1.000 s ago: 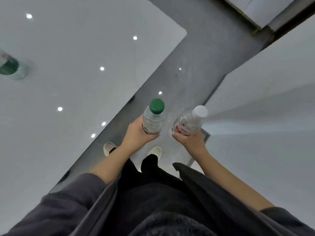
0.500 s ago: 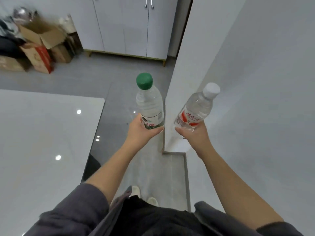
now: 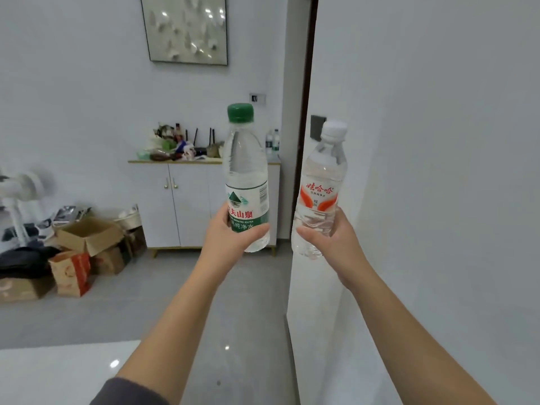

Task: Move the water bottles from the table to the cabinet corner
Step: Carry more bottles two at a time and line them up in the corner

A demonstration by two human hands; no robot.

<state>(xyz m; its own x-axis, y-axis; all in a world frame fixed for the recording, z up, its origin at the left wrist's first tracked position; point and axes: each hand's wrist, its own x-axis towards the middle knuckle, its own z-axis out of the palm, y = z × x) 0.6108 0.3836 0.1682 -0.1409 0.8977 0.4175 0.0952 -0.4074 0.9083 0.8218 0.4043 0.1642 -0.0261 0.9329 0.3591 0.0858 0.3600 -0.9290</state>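
Left hand: raised in front of the body; fingers and thumb wrapped round the lower part of the green-capped bottle.
Green-capped bottle: clear, with a green-and-white label; upright, carried in the air with the cap on top.
Right hand: raised beside the left hand; fingers and thumb curled round the lower body of the white-capped bottle.
White-capped bottle: clear, with a red-and-white label; tilted slightly, cap leaning right; carried in the air, apart from the green-capped bottle, in front of the edge of the white wall.
Cabinet: white, with gold knobs, against the far wall; partly hidden behind the green-capped bottle; small clutter on the left and middle of its top.
Cabinet corner: small bottles stand at the right end of the top, near a dark door frame.
Table: white, glossy; at the lower left, below the left forearm.
Floor: grey; cardboard boxes and a paper bag lie left of the cabinet.
Framed picture: on the far wall above the cabinet.
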